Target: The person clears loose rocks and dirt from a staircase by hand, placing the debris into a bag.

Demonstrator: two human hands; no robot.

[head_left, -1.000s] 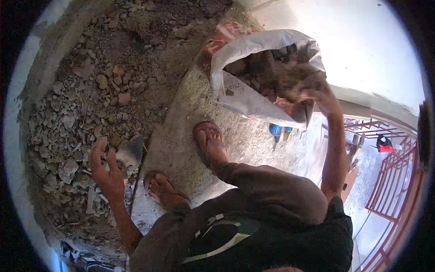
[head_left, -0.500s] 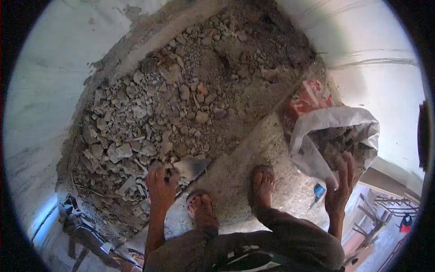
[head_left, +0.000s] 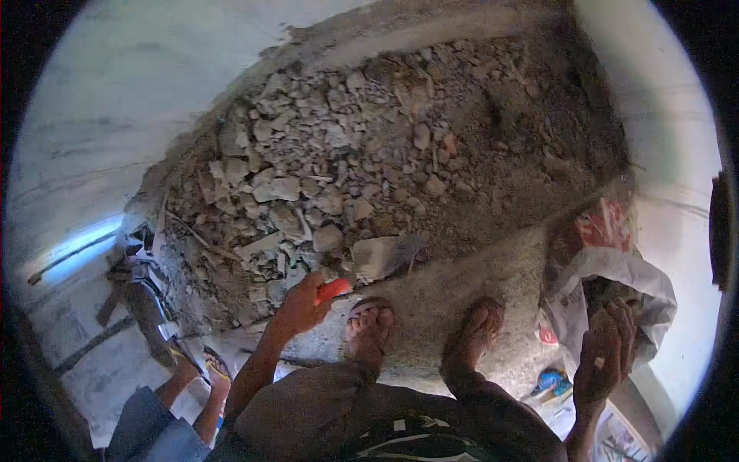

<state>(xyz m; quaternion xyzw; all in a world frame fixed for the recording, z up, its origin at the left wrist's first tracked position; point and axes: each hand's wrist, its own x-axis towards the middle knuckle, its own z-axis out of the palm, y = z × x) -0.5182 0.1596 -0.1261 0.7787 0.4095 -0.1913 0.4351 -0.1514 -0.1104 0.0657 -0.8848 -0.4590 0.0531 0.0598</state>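
Note:
My left hand is closed around a short red handle at the near edge of the rubble heap. Just beyond it a flat grey blade lies against the stones; its join to the handle is unclear. On the right stands a white and red sack, its mouth open and dark material inside. My right hand is at the sack's near rim, fingers together and bent over the edge, their tips partly hidden.
My bare feet stand on a concrete ledge between rubble and body. Pale walls enclose the heap. At the lower left are another person's legs in sandals. A blue item lies below the sack.
The view has shifted, and the heap and sack sit further right. My left hand has closed on the red handle; my right hand's fingers have come together at the sack. Another person's legs have appeared.

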